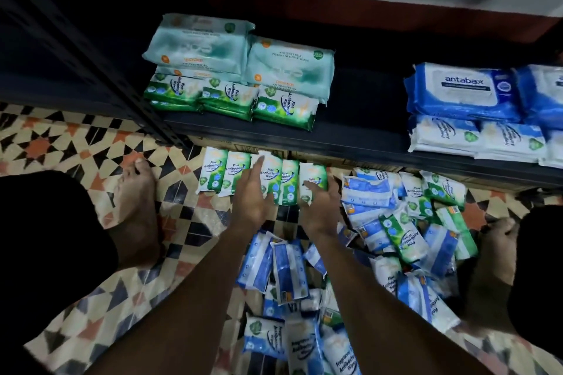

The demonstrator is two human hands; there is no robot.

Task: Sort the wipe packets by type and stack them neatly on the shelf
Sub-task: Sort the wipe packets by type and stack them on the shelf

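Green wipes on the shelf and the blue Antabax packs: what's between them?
Just bare dark shelf, in the head view, between the green pine packets and the Antabax packs.

Five green pine packets (213,175) side by side below the shelf (365,134), mixed blue-and-green heap (396,222) beside, sorted stacks (231,94) on it

Five green packets (211,175) stand in one row, and two bare feet (137,207) show.
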